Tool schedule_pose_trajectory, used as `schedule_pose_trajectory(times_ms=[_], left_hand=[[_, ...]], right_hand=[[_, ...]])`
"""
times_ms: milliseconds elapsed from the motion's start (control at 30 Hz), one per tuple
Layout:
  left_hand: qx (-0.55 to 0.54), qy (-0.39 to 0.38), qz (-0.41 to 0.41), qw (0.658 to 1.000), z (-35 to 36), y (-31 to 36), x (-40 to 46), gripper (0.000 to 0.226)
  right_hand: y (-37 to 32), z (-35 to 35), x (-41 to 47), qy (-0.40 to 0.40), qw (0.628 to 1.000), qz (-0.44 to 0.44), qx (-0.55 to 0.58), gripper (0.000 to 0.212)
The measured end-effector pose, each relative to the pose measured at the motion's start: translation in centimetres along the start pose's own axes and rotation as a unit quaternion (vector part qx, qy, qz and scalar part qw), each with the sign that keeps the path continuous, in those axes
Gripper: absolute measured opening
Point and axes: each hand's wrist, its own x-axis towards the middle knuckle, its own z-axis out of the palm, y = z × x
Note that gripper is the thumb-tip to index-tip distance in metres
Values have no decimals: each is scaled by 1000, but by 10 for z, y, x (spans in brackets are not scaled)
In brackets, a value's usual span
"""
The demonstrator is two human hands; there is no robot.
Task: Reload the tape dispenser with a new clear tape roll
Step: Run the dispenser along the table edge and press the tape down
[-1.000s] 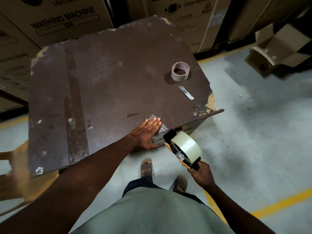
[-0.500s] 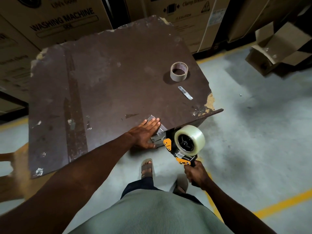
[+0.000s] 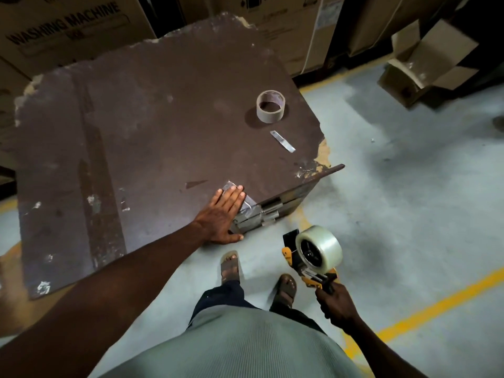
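Grey ribbed shirt [image 3: 231, 347], dark trousers [image 3: 223, 296], sandals [image 3: 230, 267]

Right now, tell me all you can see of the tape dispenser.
The tape dispenser has an orange and black frame carrying a full clear tape roll on a dark hub. The right hand grips its handle, holding it in the air over the floor, clear of the table, roll uppermost.

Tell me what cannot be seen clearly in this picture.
- Dispenser handle: head view, wrapped by the right hand.
- Tape piece on the table edge: partly under the left hand.
- Box print: cut off by the top edge.
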Motion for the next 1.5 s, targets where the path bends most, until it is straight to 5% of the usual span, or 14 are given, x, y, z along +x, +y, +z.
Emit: schedule_pose_trajectory(times_ms=[533, 1000, 1367, 1500], left_hand=[[59, 1, -21, 998, 4, 26, -9, 117], [28, -30, -120, 992, -4, 59, -15, 99], [-14, -31, -123, 992, -16, 63, -13, 99], [-7, -4, -83, 996, -9, 49, -14, 99]], right_hand=[[-80, -10, 0, 119, 982, -143, -5, 19], [-178, -31, 11, 243, 909, -278, -193, 32], [-245, -4, 33, 33, 957, -287, 1, 14], [-281, 17, 51, -72, 970, -215, 84, 18]])
